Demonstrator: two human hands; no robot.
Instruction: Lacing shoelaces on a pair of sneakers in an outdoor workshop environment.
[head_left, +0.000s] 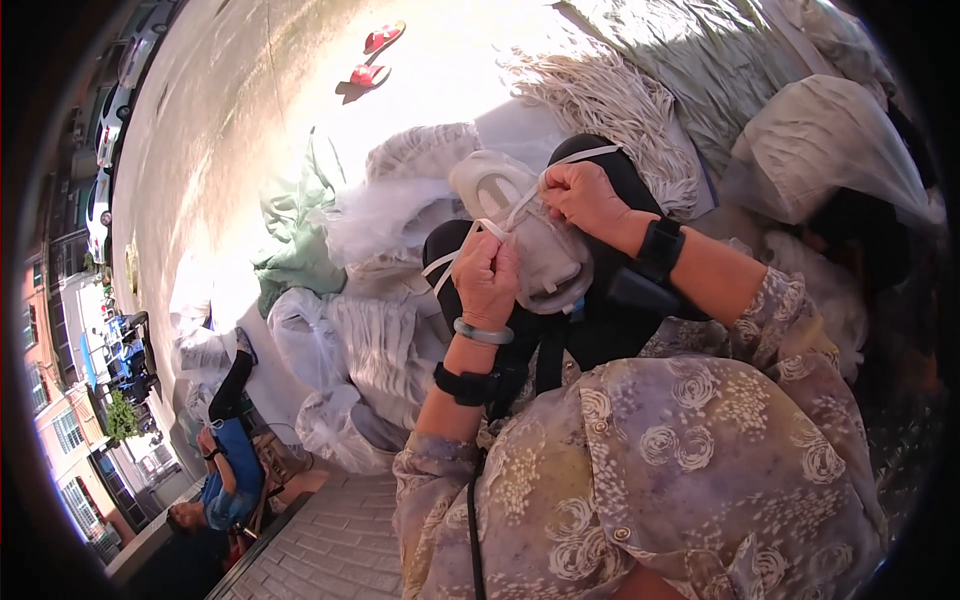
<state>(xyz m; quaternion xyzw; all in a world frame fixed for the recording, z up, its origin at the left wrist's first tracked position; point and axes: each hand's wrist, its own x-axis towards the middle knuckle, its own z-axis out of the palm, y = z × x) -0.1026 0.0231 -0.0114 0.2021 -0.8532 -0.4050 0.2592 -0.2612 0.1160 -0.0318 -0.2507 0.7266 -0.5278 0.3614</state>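
Note:
Across my lap lies a pale piece that looks like a white shoe upper (548,252), with a rounded far end and an oval opening. Over its middle, a flat white lace (517,212) crosses itself. My left hand (487,275) is closed, pinching the lace at the left side of the piece; one end trails over my left knee. On the other side my right hand (584,203) also pinches the lace between thumb and fingers, and its end runs over my right knee. The fingertips partly hide where the lace meets the piece.
A loose bundle of white laces (625,110) lies beyond my right knee. Clear plastic bags (345,335) with stacked white pieces and a green cloth (295,235) lie to my left. Red slippers (370,75) are on the ground ahead. Another person (235,465) sits at lower left.

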